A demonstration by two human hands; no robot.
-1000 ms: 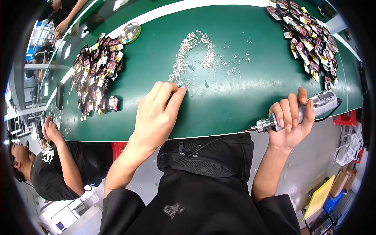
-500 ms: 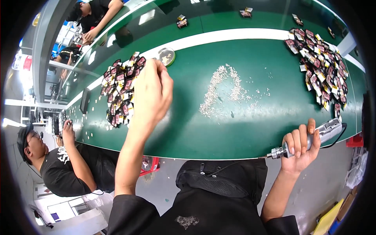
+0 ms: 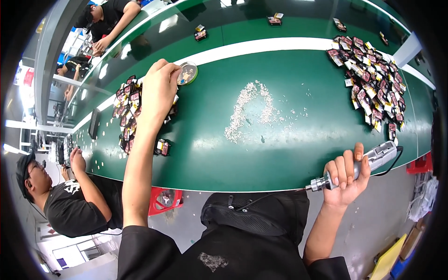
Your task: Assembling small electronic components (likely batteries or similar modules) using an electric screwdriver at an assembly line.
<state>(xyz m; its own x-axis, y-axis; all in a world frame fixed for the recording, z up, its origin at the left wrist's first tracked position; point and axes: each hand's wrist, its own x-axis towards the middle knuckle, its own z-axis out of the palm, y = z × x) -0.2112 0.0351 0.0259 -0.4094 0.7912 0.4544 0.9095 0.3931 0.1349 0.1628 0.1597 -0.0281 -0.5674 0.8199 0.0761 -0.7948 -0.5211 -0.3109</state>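
Observation:
My left hand (image 3: 158, 91) reaches over the green worktable (image 3: 205, 158). Its thumb and fingers are pinched at the left edge of a round, green-rimmed dish (image 3: 188, 73) with small pale pieces inside; what the pinch holds, if anything, I cannot make out. Under and beside that forearm lies a pile of small black modules with white and yellow labels (image 3: 128, 105), partly hidden by the arm. A single module (image 3: 162, 147) sits right of the forearm. My right hand (image 3: 346, 175) is wrapped round a grey electric screwdriver (image 3: 378, 156), its bit pointing left at the table's near edge.
Small whitish screw-like pieces (image 3: 240, 109) lie scattered mid-table. A larger heap of modules (image 3: 373, 86) is at the right. Several modules lie beyond the white strip (image 3: 261, 45). A person (image 3: 74, 196) works at the left, another (image 3: 109, 23) across the table. A red stool (image 3: 165, 199) stands below.
The view has shifted slightly, moving the scene left. My left hand has moved left and its fingertips are now at the dish's edge. The right hand keeps its hold on the screwdriver.

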